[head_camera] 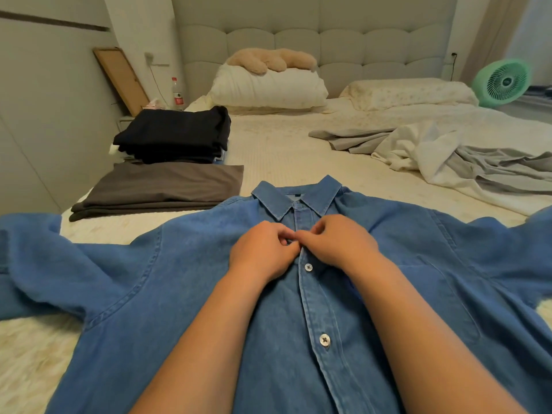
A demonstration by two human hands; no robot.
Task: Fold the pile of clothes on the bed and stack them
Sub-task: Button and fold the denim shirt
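While fingers pinch denim shirt, folded stacks left, loose sheets right

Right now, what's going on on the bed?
A person has a denim shirt spread front-up on the bed. Both hands, left hand and right hand, pinch the placket just below the collar, apparently at a button. Two lower buttons are done up. To the left sit a folded grey garment and, behind it, a dark stack. Unfolded pale clothes lie to the right.
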